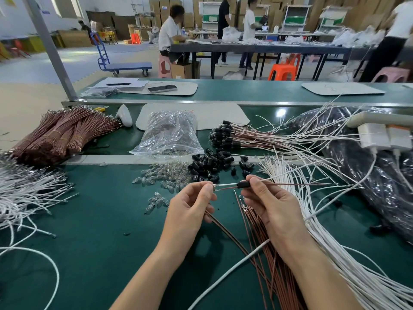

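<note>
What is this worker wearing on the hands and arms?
Nothing: the left hand and right hand are bare, with no gloves, rings or watch showing. The left forearm and right forearm are uncovered too; no sleeve is in view.

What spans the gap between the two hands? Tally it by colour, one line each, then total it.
White wire: 1
Brown wire: 1
Black cap: 1
Total: 3
</note>
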`<action>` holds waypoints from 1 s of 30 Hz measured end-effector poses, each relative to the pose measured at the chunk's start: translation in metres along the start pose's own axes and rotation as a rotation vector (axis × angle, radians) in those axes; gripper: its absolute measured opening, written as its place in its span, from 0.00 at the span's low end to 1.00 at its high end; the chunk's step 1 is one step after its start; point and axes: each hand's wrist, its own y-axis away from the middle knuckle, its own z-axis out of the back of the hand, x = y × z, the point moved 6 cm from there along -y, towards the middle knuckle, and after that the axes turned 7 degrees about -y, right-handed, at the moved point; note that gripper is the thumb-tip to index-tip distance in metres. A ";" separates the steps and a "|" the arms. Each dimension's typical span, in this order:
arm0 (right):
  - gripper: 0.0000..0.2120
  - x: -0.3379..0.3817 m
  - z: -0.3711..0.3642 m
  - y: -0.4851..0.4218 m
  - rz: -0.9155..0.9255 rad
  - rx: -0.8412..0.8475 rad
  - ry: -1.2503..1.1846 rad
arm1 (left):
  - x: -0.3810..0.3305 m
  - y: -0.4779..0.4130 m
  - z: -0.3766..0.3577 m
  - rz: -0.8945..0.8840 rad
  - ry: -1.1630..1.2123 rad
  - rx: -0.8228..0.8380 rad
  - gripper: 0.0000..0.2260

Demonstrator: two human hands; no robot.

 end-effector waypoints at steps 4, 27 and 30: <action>0.09 0.000 0.000 0.000 -0.004 0.002 0.010 | 0.001 0.000 0.001 -0.002 0.013 0.000 0.05; 0.13 0.000 -0.008 0.002 -0.011 0.099 -0.062 | 0.003 0.000 -0.003 0.019 -0.085 0.068 0.09; 0.11 -0.003 -0.011 0.004 -0.048 0.116 -0.052 | 0.002 0.001 -0.005 0.002 -0.099 0.069 0.09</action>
